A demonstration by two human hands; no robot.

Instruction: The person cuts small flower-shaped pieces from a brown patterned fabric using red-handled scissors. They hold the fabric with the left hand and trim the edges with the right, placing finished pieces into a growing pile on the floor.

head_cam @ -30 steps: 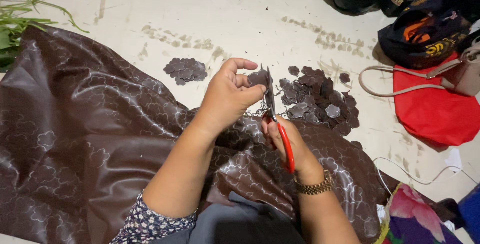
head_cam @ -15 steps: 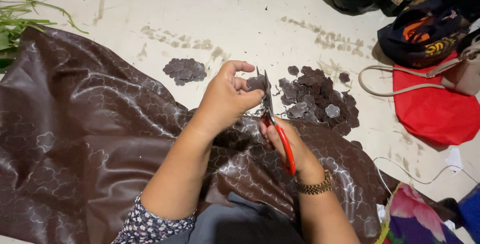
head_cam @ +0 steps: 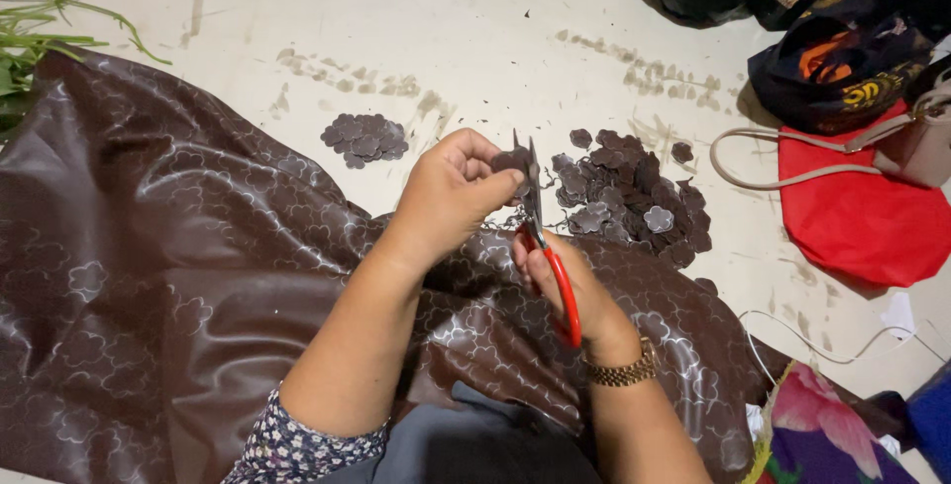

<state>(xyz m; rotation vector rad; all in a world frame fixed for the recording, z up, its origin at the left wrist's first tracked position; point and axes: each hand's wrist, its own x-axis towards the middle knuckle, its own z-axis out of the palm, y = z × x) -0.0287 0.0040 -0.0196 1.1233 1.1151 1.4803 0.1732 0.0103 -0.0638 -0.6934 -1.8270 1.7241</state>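
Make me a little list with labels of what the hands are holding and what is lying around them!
Left hand: left hand pinches a small dark brown fabric piece.
Right hand: right hand grips red-handled metal scissors, blades pointing up beside that piece.
Under the arms: shiny dark brown cloth with a flower pattern.
Big pile: flower-shaped brown cutouts on the pale floor.
Small pile: stacked brown cutouts.
Wrist: gold-coloured watch on the right.
Far right: red bag.
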